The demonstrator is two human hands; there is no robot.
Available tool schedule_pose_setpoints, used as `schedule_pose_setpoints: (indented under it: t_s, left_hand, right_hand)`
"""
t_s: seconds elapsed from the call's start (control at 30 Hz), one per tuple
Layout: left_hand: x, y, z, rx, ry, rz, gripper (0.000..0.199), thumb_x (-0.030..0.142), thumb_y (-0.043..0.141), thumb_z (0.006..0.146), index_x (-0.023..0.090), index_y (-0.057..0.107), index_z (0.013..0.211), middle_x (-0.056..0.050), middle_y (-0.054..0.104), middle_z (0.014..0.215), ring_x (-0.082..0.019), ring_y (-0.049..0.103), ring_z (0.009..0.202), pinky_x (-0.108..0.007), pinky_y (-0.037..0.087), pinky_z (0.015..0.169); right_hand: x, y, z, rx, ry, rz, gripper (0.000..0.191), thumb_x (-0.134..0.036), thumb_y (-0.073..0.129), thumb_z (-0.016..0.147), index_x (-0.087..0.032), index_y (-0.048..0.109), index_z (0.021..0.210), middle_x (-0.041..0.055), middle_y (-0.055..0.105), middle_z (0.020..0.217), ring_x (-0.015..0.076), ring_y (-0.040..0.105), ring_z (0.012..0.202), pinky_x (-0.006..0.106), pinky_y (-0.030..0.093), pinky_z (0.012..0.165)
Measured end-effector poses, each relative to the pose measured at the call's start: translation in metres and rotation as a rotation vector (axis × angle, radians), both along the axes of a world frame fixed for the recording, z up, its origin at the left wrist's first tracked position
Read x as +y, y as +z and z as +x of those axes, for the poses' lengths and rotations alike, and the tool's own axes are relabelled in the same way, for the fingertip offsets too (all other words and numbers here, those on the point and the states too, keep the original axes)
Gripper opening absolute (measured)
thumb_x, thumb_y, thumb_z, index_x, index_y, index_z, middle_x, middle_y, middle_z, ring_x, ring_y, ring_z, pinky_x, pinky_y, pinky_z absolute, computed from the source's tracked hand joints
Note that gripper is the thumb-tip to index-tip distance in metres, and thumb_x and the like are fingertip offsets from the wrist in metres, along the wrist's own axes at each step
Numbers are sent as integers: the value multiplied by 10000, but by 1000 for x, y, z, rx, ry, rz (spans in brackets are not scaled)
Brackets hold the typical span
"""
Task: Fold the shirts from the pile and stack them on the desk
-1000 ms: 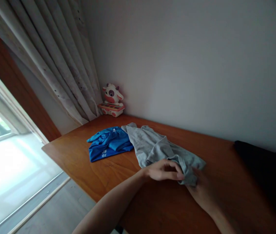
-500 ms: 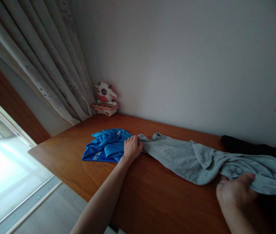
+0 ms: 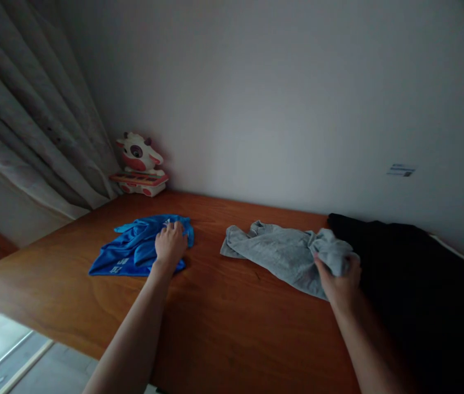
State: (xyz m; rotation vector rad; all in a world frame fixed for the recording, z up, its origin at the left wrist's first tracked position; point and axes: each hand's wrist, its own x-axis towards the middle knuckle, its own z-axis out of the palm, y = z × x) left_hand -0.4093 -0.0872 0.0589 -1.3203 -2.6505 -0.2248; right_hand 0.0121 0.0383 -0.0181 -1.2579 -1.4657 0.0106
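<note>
A crumpled blue garment (image 3: 133, 246) with white print lies on the left of the wooden table. My left hand (image 3: 171, 241) rests on its right part, fingers curled down against the fabric. To the right, a long grey garment (image 3: 277, 251) is stretched across the wood, its far-right end bunched up. My right hand (image 3: 341, 273) grips that bunched end, thumb on the near side; cloth hides some of the fingers.
The wooden table (image 3: 224, 339) runs along a grey wall with a small label (image 3: 401, 170). A cow-shaped toy keyboard (image 3: 139, 164) stands at the back left beside a curtain (image 3: 39, 109). Black cloth (image 3: 421, 295) covers the right side.
My left hand has let go of the grey garment's left end and moved left onto the blue one. My right hand has gathered the grey garment's right end inward. The view has turned right.
</note>
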Motion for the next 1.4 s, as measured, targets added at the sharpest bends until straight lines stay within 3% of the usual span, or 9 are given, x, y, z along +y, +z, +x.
schedule_pose_setpoints:
  t_s: [0.17,0.4,0.6,0.73,1.0,1.1,1.23,1.33,1.4]
  left_hand:
    - [-3,2,9,-199,10,-283,577,526,374,965,111,737,1133,-256,726,1162,-423,691,1088,-478,534,856]
    - [-9,-12,-27,-57,105,-132,532,341,324,982,7,642,1246,-291,633,1323,-407,592,1257,-499,439,1042]
    - [0,3,2,34,10,-12,466,338,339,981,103,614,1274,-237,649,1295,-386,630,1180,-476,489,944]
    - [-12,15,19,-154,-54,-213,509,450,320,996,136,694,1142,-217,724,1109,-380,698,1038,-462,517,865]
    - [-68,-20,-26,89,-236,-132,700,643,537,901,244,519,1476,-185,365,1630,-430,303,1499,-619,214,1183]
    - [-59,-34,-59,-30,-190,-176,671,588,414,974,218,444,1533,-177,365,1634,-397,296,1515,-566,215,1201]
    - [-34,-30,-89,-61,-111,-81,536,391,348,1013,154,496,1471,-186,431,1588,-321,354,1496,-501,228,1210]
    - [-17,-23,-82,-19,-34,89,466,302,429,965,118,556,1373,-221,476,1530,-344,438,1420,-512,306,1160]
    - [-7,-22,-58,-31,-120,189,391,298,466,943,137,607,1271,-206,569,1417,-336,529,1312,-473,392,1088]
  right_hand:
    - [-5,-8,-1,-182,21,-54,561,-550,654,771,-169,518,1160,199,628,1072,371,606,1045,532,520,883]
    - [-22,3,-17,-192,64,-177,306,-405,565,782,-213,561,1020,177,688,1031,346,673,963,460,543,805]
    - [-42,12,-52,-102,381,-406,456,-418,646,779,-212,529,1169,158,750,1025,338,740,854,403,578,662]
    - [-49,11,-59,-138,488,-350,623,-326,614,819,-196,424,1397,168,717,1211,314,732,1009,415,597,802]
    - [-37,14,-43,-403,581,-80,668,-224,594,813,-266,447,1464,147,369,1574,351,405,1444,575,371,1164]
    - [-33,6,-42,-397,710,-111,707,-176,551,823,-269,363,1498,136,437,1538,309,419,1444,553,396,1156]
    - [-34,3,-43,-411,670,-110,682,-175,563,800,-248,409,1460,149,522,1469,314,503,1372,532,441,1112]
    - [-38,9,-42,-405,585,-163,643,-186,569,771,-245,477,1405,140,607,1368,308,615,1229,476,523,997]
    - [-38,11,-42,-373,503,-216,585,-203,563,766,-242,533,1350,135,667,1282,302,680,1097,429,563,878]
